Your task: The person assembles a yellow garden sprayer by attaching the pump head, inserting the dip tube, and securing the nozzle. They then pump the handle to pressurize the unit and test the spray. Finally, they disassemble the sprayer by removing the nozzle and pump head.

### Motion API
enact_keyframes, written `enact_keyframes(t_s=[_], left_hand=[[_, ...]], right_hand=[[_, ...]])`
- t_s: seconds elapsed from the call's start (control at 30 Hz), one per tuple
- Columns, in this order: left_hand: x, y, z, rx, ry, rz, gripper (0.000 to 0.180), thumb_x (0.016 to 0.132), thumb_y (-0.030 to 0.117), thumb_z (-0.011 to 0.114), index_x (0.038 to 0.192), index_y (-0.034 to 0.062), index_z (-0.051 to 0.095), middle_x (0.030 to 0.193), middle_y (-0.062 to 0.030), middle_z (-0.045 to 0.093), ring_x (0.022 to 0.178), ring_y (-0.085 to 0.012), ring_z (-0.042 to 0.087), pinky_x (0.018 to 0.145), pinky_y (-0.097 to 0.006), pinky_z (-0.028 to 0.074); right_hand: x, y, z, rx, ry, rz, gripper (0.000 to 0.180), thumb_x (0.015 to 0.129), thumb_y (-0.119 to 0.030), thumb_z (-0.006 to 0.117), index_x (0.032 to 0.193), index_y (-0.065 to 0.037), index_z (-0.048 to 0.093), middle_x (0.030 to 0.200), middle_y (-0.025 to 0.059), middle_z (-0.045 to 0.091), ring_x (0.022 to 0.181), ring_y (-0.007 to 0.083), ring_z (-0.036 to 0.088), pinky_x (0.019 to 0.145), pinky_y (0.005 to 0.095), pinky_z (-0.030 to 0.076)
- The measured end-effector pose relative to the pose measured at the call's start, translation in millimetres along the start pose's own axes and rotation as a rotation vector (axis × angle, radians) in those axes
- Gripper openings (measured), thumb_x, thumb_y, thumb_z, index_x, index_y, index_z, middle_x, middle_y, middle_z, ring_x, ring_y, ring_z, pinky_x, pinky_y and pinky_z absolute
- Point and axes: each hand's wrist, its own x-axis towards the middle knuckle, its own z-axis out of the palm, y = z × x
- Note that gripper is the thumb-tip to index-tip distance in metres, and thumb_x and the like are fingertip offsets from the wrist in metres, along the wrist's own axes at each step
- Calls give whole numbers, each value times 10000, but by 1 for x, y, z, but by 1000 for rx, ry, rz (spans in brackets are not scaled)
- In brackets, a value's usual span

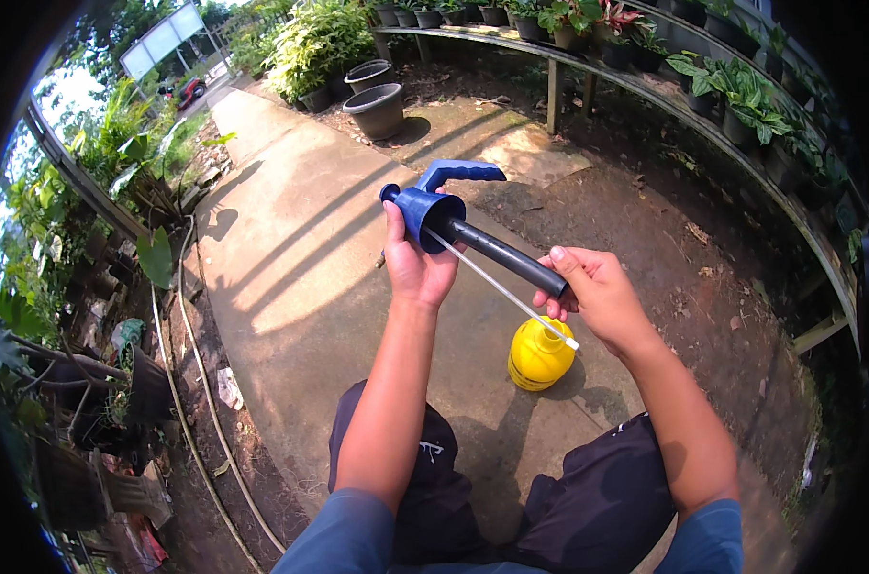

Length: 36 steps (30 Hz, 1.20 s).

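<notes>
My left hand point(417, 268) grips the blue plastic sprayer pump head point(433, 203), my right hand point(592, 292) clasps its dark cylinder point(506, 256), right above the round yellow plastic bottle point(540, 356) on concrete.

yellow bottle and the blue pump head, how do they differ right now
The yellow bottle stands on the concrete path, untouched; the blue pump head is held up in the air by the left hand and right hand. The bottle is squat and round; the pump head carries a long dark tube and a thin white straw. Both look plastic.

Bright sunlight, sharp shadows, fisheye-bent edges
</notes>
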Motion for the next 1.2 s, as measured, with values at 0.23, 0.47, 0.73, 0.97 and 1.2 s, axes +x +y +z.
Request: enact_keyframes(t_s=[0.23, 0.47, 0.73, 0.97, 1.2], left_hand=[[1, 3, 5, -86, -45, 58, 737, 1031, 626, 477, 1406, -8, 487, 1317, -144, 629, 1223, -294, 607, 1013, -520, 490], [-2, 4, 10, -19, 39, 99, 726, 1030, 629, 475, 1416, 14, 482, 1317, -124, 636, 1231, -279, 606, 1041, -524, 468], [0, 5, 4, 88, 115, 110, 670, 1033, 623, 471, 1384, 55, 529, 1297, -108, 663, 1187, -278, 635, 1028, -538, 472], [-3, 7, 9, -90, 48, 125, 655, 1049, 559, 495, 1423, 22, 463, 1322, -126, 629, 1225, -297, 611, 1023, -514, 496], [-7, -2, 28, -22, -125, 153, 675, 1039, 504, 558, 1473, 11, 404, 1375, -155, 582, 1296, -319, 555, 1123, -495, 450]], right_hand=[[-7, 8, 5, -4, 25, 110, 378, 1087, -325, 561, 1159, 23, 690, 809, 67, 703, 625, 98, 659, 576, 238, 539], [3, 5, -1, -86, 29, 100, 352, 1042, -345, 643, 975, -11, 734, 721, 14, 653, 575, 52, 563, 565, 228, 478], [-3, 2, 9, -621, 290, -607, 88, 847, -50, 765, 896, -30, 694, 920, 17, 601, 781, 107, 579, 688, 276, 468], [-13, -8, 27, -298, 245, -524, 127, 915, -75, 654, 1033, -29, 644, 1152, 69, 596, 933, 144, 636, 759, 330, 540], [2, 4, -6, -6, -94, 227, 447, 1067, -436, 574, 1119, -10, 697, 674, 8, 640, 670, 133, 648, 669, 268, 525]])
